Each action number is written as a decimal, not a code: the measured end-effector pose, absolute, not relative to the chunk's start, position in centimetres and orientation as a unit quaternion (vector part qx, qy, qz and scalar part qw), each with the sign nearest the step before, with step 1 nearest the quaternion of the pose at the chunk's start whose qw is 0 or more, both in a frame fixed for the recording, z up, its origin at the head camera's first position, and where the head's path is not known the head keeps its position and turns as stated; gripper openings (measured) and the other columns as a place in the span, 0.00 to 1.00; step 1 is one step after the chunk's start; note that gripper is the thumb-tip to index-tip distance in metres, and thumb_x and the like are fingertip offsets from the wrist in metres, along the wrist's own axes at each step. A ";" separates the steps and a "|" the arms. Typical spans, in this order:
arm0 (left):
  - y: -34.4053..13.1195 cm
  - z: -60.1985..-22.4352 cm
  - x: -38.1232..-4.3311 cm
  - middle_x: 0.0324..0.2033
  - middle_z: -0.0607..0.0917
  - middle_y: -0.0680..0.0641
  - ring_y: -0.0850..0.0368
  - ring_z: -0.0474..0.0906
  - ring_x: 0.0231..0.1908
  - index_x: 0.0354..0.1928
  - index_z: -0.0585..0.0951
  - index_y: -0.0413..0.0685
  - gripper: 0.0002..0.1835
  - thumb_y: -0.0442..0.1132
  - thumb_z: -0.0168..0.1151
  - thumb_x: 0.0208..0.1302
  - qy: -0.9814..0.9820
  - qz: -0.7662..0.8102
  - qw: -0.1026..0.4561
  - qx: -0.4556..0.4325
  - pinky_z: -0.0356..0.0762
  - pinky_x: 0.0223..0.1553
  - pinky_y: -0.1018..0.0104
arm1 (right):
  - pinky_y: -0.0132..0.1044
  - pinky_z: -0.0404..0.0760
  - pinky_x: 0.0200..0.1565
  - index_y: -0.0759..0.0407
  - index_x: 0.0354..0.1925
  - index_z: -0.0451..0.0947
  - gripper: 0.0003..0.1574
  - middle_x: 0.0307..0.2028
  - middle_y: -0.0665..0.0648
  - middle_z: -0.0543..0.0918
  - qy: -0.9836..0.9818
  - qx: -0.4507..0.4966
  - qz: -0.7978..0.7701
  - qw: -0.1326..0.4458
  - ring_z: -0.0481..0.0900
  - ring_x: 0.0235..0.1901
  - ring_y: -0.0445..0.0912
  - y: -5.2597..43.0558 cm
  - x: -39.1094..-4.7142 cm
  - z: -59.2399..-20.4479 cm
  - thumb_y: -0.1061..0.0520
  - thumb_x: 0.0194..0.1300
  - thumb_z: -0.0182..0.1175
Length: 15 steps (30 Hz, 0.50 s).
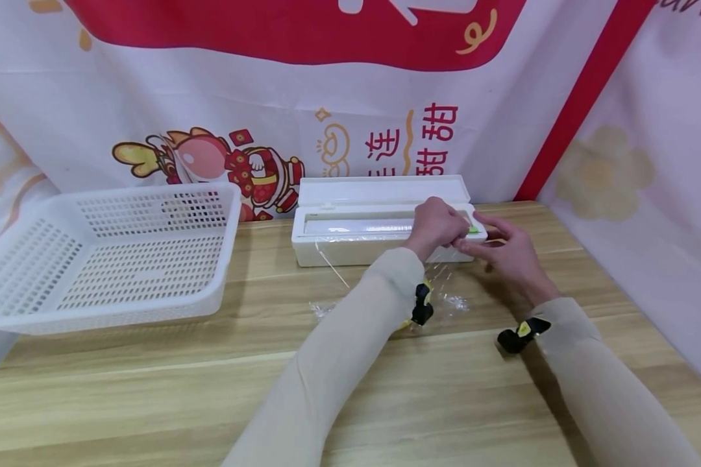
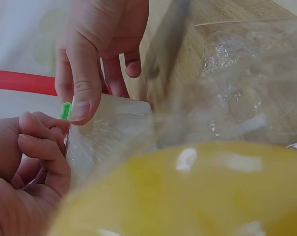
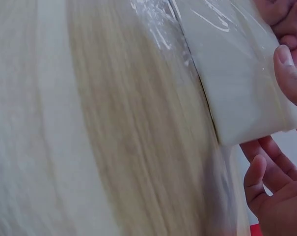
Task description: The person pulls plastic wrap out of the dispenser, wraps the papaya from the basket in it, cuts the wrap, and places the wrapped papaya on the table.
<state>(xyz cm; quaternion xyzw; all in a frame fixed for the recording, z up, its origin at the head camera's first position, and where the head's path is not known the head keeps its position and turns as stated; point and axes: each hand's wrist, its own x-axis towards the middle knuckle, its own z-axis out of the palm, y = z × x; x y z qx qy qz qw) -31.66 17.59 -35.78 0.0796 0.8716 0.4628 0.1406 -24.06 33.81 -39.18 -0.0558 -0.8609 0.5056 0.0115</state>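
Observation:
A white plastic-wrap dispenser box (image 1: 350, 253) stands with its lid (image 1: 380, 189) raised and a roll of wrap (image 1: 356, 226) inside. At its right end, my left hand (image 1: 438, 224) has its fingers curled at a small green slide cutter (image 2: 66, 110). My right hand (image 1: 511, 256) grips the same end of the box, thumb at the front and fingers round the far side. Clear plastic wrap (image 3: 160, 34) hangs over the box front onto the table. A shiny yellow rounded thing (image 2: 187, 196) lies by the wrap, mostly behind my left forearm in the head view.
A white perforated basket (image 1: 146, 305) stands on the left of the wood-grain table (image 1: 210, 389). Behind the box hangs a printed red and white cloth (image 1: 239, 84). Another pale cloth (image 1: 648, 214) borders the table on the right.

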 end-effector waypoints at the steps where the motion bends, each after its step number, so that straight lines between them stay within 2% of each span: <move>1: 17.4 -35.4 -31.2 0.19 0.89 0.53 0.59 0.82 0.20 0.27 0.92 0.53 0.07 0.30 0.74 0.50 0.868 0.471 0.141 0.077 0.80 0.24 0.68 | 0.39 0.86 0.38 0.35 0.80 0.64 0.55 0.57 0.54 0.78 -0.861 -0.054 0.505 0.011 0.77 0.46 0.44 33.7 -24.1 -39.1 0.37 0.62 0.77; 4: 17.0 -34.0 -29.5 0.21 0.90 0.54 0.61 0.81 0.20 0.32 0.93 0.53 0.11 0.29 0.78 0.48 0.867 0.476 0.131 0.066 0.83 0.27 0.70 | 0.38 0.86 0.39 0.37 0.81 0.62 0.57 0.63 0.59 0.76 -0.864 -0.053 0.500 0.012 0.75 0.50 0.47 33.5 -24.1 -39.1 0.37 0.61 0.77; 7: 16.8 -33.4 -28.4 0.19 0.90 0.53 0.64 0.78 0.17 0.34 0.94 0.53 0.13 0.28 0.80 0.48 0.870 0.475 0.116 0.068 0.78 0.22 0.74 | 0.37 0.86 0.39 0.38 0.81 0.62 0.57 0.67 0.62 0.75 -0.867 -0.055 0.495 0.015 0.74 0.52 0.49 33.3 -24.2 -39.2 0.36 0.61 0.77; 11: 16.6 -33.2 -27.9 0.17 0.88 0.52 0.65 0.75 0.15 0.37 0.94 0.53 0.11 0.32 0.82 0.52 0.871 0.473 0.103 0.086 0.71 0.21 0.76 | 0.35 0.85 0.39 0.40 0.79 0.65 0.52 0.65 0.63 0.77 -0.871 -0.058 0.487 0.034 0.77 0.51 0.50 33.1 -24.2 -39.3 0.37 0.63 0.75; 15: 16.7 -33.3 -27.9 0.17 0.88 0.52 0.65 0.77 0.16 0.38 0.94 0.55 0.07 0.40 0.82 0.58 0.885 0.444 0.087 0.111 0.69 0.26 0.76 | 0.32 0.84 0.39 0.39 0.77 0.69 0.51 0.64 0.61 0.79 -0.868 -0.072 0.488 0.048 0.78 0.51 0.51 33.1 -24.2 -39.4 0.33 0.60 0.76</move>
